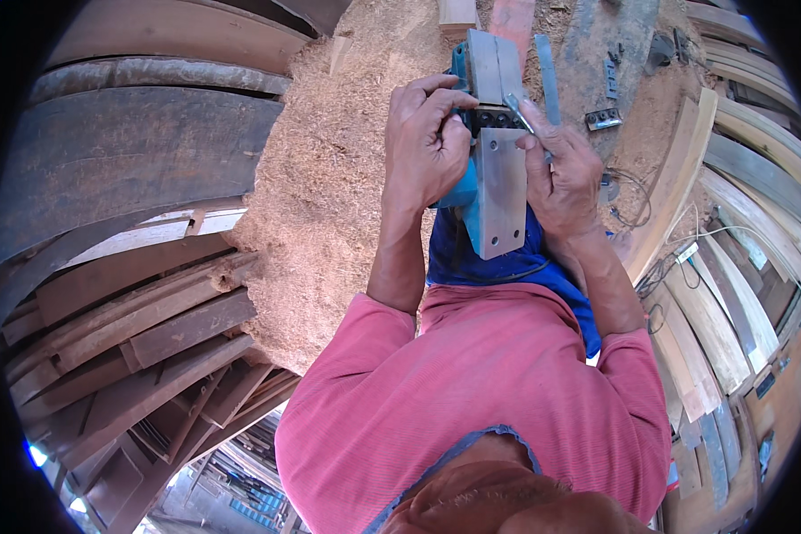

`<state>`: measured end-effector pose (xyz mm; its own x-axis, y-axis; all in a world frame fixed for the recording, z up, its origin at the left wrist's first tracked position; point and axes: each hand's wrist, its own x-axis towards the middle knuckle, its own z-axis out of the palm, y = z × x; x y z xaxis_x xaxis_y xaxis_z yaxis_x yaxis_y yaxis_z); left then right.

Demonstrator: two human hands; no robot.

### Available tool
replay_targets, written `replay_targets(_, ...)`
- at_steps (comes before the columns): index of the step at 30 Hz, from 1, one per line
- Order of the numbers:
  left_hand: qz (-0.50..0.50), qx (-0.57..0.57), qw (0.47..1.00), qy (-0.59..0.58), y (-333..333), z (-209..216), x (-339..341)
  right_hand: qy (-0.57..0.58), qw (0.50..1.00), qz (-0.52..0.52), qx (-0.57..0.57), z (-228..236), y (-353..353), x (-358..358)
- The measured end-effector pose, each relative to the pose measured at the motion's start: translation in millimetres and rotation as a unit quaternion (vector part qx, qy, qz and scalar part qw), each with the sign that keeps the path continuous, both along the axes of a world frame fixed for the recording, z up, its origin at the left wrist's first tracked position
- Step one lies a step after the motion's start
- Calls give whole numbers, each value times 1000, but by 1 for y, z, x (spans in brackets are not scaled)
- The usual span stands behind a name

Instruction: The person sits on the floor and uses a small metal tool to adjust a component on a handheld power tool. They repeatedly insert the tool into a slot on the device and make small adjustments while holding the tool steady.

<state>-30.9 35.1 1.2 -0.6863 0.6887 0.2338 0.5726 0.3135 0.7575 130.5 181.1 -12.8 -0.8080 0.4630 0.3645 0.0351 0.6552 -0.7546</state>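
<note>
A teal electric planer [503, 191] rests upside down over my lap, its two flat metal sole plates facing up. Between the plates shows the dark cutter drum with a row of bolts [495, 118]. My left hand [427, 147] grips the planer's left side, fingers curled at the drum. In my right hand [564, 178], pinched between thumb and fingers, is a slim metal wrench [513, 107]. Its tip is close to the drum's right end; whether it touches a bolt I cannot tell.
Sawdust [316, 214] covers the ground. Dark boards [142, 151] are stacked at left, and paler planks [681, 182] lie at right. Beyond my right hand are a bluish metal strip [547, 80], a small black-and-metal block with bolts [603, 119] and a dark cord [636, 191].
</note>
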Motion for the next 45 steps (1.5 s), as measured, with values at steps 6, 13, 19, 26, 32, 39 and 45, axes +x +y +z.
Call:
replay_targets(6, 1, 2, 1000, -10, 1, 0, 0, -7, 1000, 8, 23, -1, 0, -2)
replay_targets(13, -4, -3, 1000, -6, 1, 0, 0, -22, 999, 32, 31, 2, -1, 1)
replay_targets(19, -2, -4, 1000, -10, 1, 0, -1, -60, 996, 53, 30, 3, 0, 5)
replay_targets(26, -11, -25, 1000, 5, 2, 0, -2, -29, 999, -39, 15, 5, 13, 8)
replay_targets(32, -10, -134, 986, -103, 10, 5, -6, -48, 993, 42, 98, 19, 19, 9)
replay_targets(39, -5, -156, 983, -96, 12, 9, -4, -45, 980, 76, 180, 32, 25, -5)
replay_targets(45, 1, -153, 983, -99, 15, 9, -1, -102, 989, 92, 54, 33, 22, -10)
